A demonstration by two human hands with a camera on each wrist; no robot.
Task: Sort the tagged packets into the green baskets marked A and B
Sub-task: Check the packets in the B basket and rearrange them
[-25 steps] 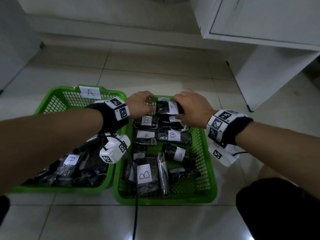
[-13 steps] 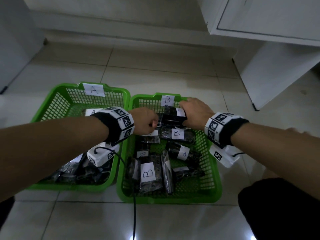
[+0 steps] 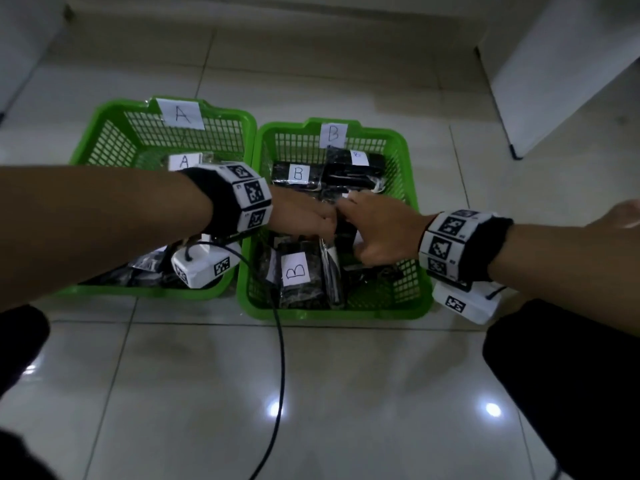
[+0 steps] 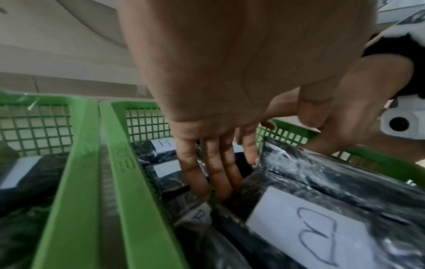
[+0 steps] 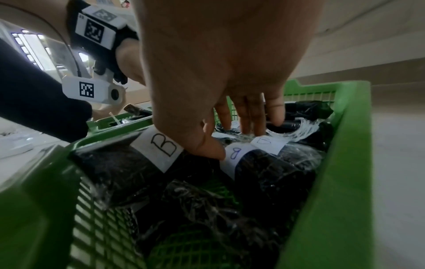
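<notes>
Near, frame centre: left hand [image 3: 304, 216] and right hand [image 3: 377, 233] both low in basket B [image 3: 414, 299], fingers [image 4: 216, 174] straight among the packets [image 3: 298, 275], gripping nothing visible. Packets look soft, light, slick film; pinch an edge beside the tag. Farther, upper left: basket A [image 3: 104, 123].

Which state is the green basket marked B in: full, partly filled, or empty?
Partly filled. Basket B holds several black packets tagged B, yet bare green mesh shows at its near right corner and its walls rise above them.
</notes>
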